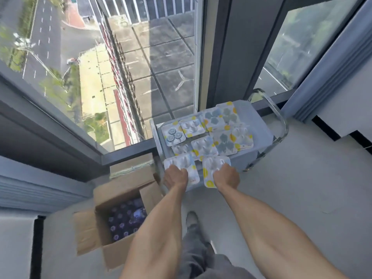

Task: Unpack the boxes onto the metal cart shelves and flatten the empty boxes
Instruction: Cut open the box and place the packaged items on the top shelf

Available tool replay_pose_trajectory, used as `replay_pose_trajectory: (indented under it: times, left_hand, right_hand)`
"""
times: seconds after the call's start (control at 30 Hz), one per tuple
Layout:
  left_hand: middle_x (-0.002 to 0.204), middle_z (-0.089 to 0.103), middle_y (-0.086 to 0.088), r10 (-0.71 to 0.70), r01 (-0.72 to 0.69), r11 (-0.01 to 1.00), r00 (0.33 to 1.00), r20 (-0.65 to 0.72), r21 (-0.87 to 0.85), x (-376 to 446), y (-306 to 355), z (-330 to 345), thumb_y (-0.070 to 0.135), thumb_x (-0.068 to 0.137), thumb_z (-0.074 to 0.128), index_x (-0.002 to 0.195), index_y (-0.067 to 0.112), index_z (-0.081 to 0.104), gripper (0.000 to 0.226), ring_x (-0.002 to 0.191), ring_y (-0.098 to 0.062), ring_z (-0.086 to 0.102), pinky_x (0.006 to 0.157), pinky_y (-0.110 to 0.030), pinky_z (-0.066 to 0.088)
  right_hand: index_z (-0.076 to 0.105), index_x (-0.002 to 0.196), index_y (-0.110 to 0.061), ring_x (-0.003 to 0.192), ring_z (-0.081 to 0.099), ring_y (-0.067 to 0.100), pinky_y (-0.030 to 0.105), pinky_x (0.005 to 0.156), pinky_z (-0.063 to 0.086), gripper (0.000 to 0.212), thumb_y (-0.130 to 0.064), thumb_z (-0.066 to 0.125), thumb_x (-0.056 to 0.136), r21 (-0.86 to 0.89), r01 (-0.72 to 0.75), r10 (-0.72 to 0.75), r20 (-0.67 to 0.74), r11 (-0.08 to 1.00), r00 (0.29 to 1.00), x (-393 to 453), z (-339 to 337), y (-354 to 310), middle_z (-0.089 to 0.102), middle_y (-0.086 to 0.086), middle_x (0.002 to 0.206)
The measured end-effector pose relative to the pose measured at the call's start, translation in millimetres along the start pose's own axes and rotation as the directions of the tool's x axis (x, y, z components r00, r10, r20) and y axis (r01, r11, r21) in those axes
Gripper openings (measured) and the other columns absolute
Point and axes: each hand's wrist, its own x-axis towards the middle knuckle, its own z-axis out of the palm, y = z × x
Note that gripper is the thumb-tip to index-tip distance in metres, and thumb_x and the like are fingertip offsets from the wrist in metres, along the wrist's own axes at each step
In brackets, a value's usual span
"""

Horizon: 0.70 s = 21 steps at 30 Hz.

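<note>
My left hand (175, 176) has its fingers curled down over the near edge of a blister pack (182, 164), a white card with clear bubbles and a yellow spot, and my right hand (226, 175) grips a second pack (213, 168) the same way, its yellow-dotted lower end sticking out below my knuckles. Both packs sit at the near end of the metal cart (249, 156), on its top shelf, side by side and just apart from each other. I cannot tell whether they are fully resting on the shelf or partly lifted. Beyond them the shelf is covered with more packs of the same kind (207, 133), laid flat and overlapping in rows; some hold grey flower-shaped pieces, others pale ones. The cart's curved clear handle (279, 119) rises at the far right end. The cart stands against a tall window (141, 67) that looks down on a paved roof and a road. To the left of the cart, near my left forearm, an open cardboard box (112, 200) stands on the floor with its flaps spread, and dark packs with round pale shapes (125, 220) fill it. My grey trouser leg and shoe (191, 218) show between my arms on the pale floor (302, 198).
</note>
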Motion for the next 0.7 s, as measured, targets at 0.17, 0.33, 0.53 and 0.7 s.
replay_pose_trajectory:
  times: [0.17,0.33,0.53,0.7]
  left_hand:
    - [0.099,0.068,-0.012,-0.03,0.03,0.999,0.999,0.029,0.016,48.7,27.8,22.9,0.031,0.093,0.057,0.081,0.013,0.053,0.022,0.092,-0.031,0.066,0.064,-0.029,0.039]
    - [0.1,0.069,-0.013,-0.039,0.037,0.999,0.998,0.059,0.036,97.2,56.5,38.6,0.031,0.094,0.056,0.095,0.007,0.065,0.025,0.093,-0.031,0.067,0.066,-0.03,0.04]
    - [0.098,0.069,-0.012,-0.038,0.034,0.993,0.999,0.034,0.111,142.5,63.7,51.0,0.03,0.094,0.055,0.094,0.009,0.062,0.022,0.092,-0.031,0.067,0.065,-0.03,0.036]
    - [0.1,0.069,-0.012,-0.078,0.072,0.979,0.997,0.021,0.189,172.3,56.3,78.3,0.033,0.096,0.054,0.101,0.009,0.062,0.026,0.092,-0.032,0.067,0.066,-0.031,0.037]
  right_hand:
    - [0.064,0.111,-0.008,0.106,0.063,0.034,0.035,0.08,0.05,0.026,-0.021,0.054,0.091,-0.052,0.041,-0.038,0.044,0.998,0.998,52.1,15.8,-29.3,0.066,0.015,0.114]
    - [0.063,0.11,-0.007,0.105,0.064,0.035,0.034,0.077,0.048,0.025,-0.023,0.055,0.091,-0.088,0.007,-0.002,0.06,0.996,0.998,111.9,23.3,-46.0,0.066,0.016,0.113]
    - [0.065,0.106,-0.003,0.1,0.064,0.038,0.036,0.077,0.048,0.026,-0.022,0.055,0.091,-0.046,0.012,-0.009,0.064,0.999,0.998,166.2,38.5,-73.2,0.066,0.02,0.108]
    - [0.063,0.113,-0.004,0.101,0.062,0.037,0.039,0.081,0.049,0.03,-0.025,0.049,0.096,-0.137,0.069,-0.054,0.113,0.988,0.992,205.5,65.4,-76.9,0.064,0.02,0.11]
